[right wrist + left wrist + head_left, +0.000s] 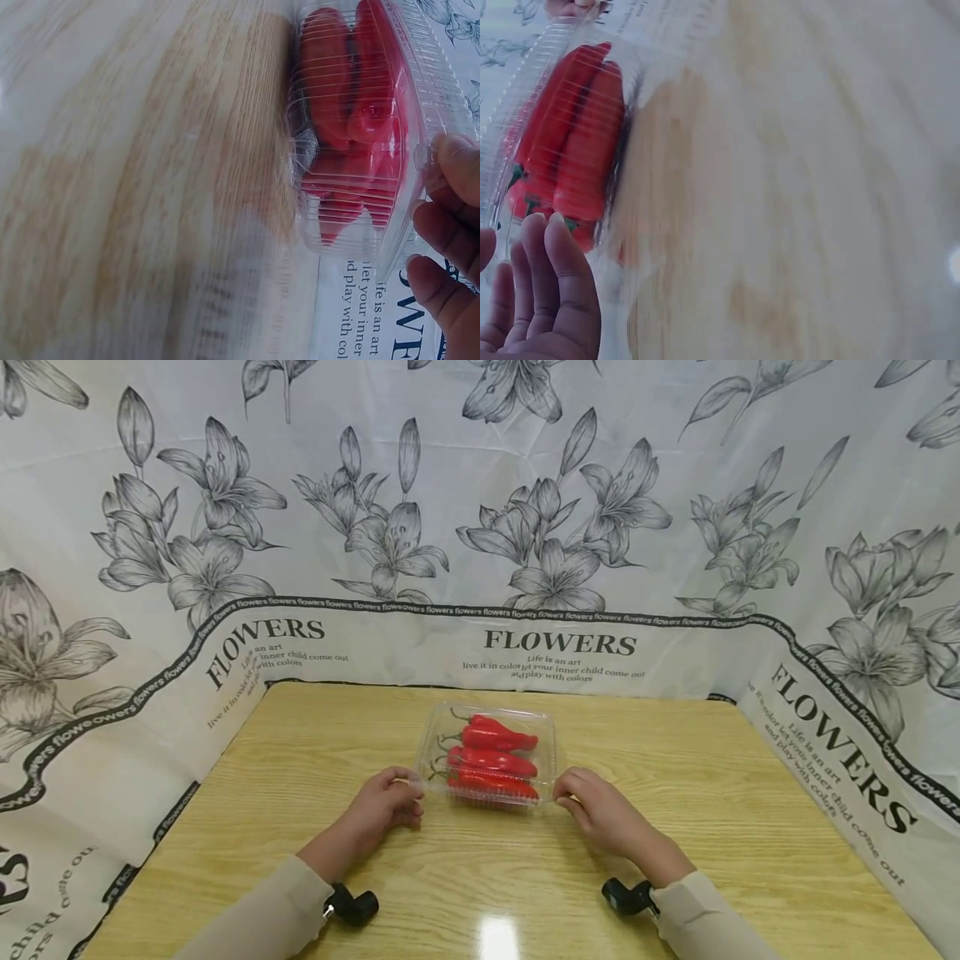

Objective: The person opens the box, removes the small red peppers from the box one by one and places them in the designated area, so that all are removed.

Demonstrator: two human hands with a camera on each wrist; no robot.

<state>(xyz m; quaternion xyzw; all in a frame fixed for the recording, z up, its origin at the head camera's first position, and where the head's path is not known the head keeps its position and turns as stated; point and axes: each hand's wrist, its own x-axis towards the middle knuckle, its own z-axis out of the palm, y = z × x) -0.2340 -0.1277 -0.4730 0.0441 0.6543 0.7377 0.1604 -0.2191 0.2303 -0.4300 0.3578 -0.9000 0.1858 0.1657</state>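
A clear plastic clamshell box (pixel 551 743) with ribbed walls lies on the wooden table in front of me. Through its lid show several long red peppers (pixel 495 762), their green stems toward the left. At the box's near left corner, my left hand (pixel 382 810) has the rim between thumb and fingers; in the left wrist view its fingers (pixel 570 277) reach up beside the pepper stems. My right hand (pixel 603 814) pinches the near right corner. The right wrist view shows its thumb (pixel 459 166) on the rim and the other fingers below.
The wooden table (pixel 300 752) extends on all sides of the box. White cloth with flower drawings and lettering (pixel 558 643) hangs behind the table and along both sides. A black device (pixel 352 906) sits at the left wrist and another black device (pixel 628 896) at the right.
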